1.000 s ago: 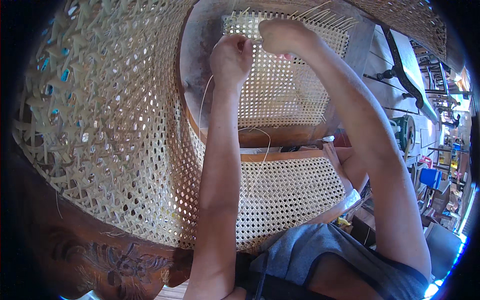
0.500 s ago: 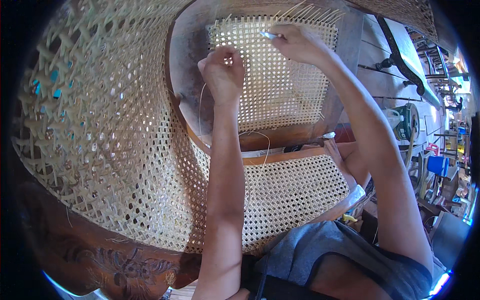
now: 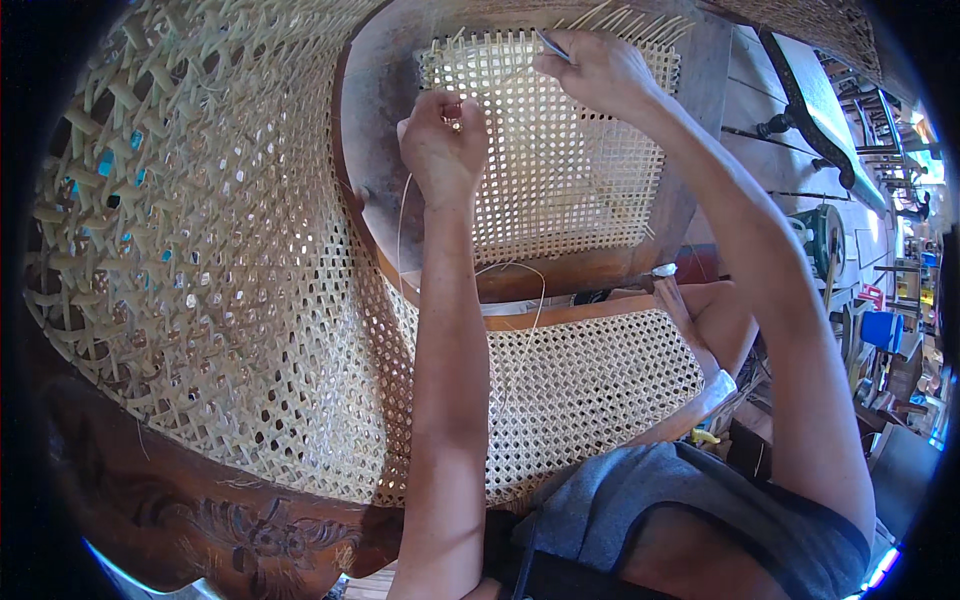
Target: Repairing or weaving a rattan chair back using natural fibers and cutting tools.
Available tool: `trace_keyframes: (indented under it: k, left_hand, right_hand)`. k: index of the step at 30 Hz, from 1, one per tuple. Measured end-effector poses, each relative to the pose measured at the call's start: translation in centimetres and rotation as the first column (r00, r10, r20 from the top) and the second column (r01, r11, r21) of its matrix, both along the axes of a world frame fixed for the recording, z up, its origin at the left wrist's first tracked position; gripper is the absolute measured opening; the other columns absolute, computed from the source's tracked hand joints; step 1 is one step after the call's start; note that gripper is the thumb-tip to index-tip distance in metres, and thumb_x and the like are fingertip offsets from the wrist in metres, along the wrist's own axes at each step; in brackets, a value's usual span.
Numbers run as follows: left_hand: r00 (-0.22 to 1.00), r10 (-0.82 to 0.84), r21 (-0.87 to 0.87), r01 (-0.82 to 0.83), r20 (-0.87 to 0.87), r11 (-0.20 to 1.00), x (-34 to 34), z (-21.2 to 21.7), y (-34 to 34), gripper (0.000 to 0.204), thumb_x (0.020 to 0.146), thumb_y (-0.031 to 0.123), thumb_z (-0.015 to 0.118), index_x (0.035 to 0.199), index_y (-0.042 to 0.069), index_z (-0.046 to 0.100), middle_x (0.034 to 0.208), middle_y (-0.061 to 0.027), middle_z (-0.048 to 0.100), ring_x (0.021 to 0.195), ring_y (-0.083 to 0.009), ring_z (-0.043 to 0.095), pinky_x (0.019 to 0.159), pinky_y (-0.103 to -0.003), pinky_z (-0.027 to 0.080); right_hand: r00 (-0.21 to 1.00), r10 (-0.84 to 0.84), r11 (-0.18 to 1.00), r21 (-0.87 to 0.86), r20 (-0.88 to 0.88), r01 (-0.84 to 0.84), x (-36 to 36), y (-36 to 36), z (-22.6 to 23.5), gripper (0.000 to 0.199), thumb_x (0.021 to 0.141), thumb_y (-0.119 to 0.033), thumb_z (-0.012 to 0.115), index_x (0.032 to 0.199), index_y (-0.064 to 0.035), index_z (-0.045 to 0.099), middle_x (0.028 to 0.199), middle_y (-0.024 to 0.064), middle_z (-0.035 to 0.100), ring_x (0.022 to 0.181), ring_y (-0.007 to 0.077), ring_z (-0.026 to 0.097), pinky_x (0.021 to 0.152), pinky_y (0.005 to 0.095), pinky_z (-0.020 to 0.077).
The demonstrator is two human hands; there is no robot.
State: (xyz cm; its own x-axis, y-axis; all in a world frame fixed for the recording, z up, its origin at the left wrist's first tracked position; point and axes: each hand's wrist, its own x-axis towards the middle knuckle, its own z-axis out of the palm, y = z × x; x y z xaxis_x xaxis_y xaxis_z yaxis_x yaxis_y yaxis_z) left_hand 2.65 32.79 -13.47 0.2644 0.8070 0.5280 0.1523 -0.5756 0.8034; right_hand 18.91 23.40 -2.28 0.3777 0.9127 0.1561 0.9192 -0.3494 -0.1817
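In front of me is a panel of woven cane set in a wooden frame, with holes along its edges. My left hand is closed in a pinch over the panel's upper left part. A thin cane strand trails from it and loops below the frame. My right hand is closed around a slim, shiny metal tool, whose exact kind I cannot make out. It is over the panel's top edge, near several loose cane ends sticking out there.
A large curved cane-woven surface with a carved wooden rail fills the left. Nearer me is another cane panel. To the right are a dark carved wooden piece, a green container and a blue bucket.
My right hand has moved slightly up with the metal tool, which now points toward the upper left at the panel's top edge. My left hand has barely shifted.
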Motion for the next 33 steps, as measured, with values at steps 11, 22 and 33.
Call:
trace_keyframes:
  k: [11, 22, 33]
  left_hand:
    - [0.954, -0.065, -0.255, -0.013, -0.294, 0.967, -0.8, 2.1, 1.1, 0.016, 0.078, 0.016, 0.07, 0.087, 0.003, 0.069, 0.077, -0.0091, 0.07, 0.067, -0.0175, 0.066, 0.066, -0.033, 0.052]
    - [0.782, -0.485, -0.185, 0.584, 0.391, 0.791, 2.8, 3.2, 0.6, 0.019, 0.095, 0.016, 0.063, 0.107, 0.004, 0.071, 0.079, -0.0005, 0.066, 0.063, -0.0049, 0.053, 0.056, -0.022, 0.044]
    - [0.924, -0.335, -0.346, 0.38, 0.184, 0.858, 0.7, 0.4, 2.0, 0.023, 0.094, 0.018, 0.065, 0.078, 0.002, 0.061, 0.069, 0.0018, 0.059, 0.062, -0.004, 0.051, 0.055, -0.02, 0.043]
  right_hand:
    - [0.997, 0.071, 0.992, -0.111, 0.029, -0.068, -1.2, -0.2, 1.8, 0.032, 0.091, -0.036, 0.057, 0.106, -0.009, 0.064, 0.093, 0.018, 0.067, 0.091, 0.0363, 0.065, 0.08, 0.0493, 0.0502]
    - [0.993, 0.113, 0.994, -0.011, 0.038, -0.113, -1.9, 0.5, 2.9, 0.041, 0.091, -0.044, 0.057, 0.106, -0.0058, 0.064, 0.086, 0.0179, 0.068, 0.087, 0.0363, 0.067, 0.077, 0.046, 0.0507]
    - [0.976, 0.189, 0.926, -0.35, 0.108, -0.141, -1.8, 1.5, -0.1, 0.016, 0.082, -0.006, 0.052, 0.09, 0.0026, 0.063, 0.089, 0.0214, 0.067, 0.088, 0.0393, 0.066, 0.08, 0.0483, 0.0508]
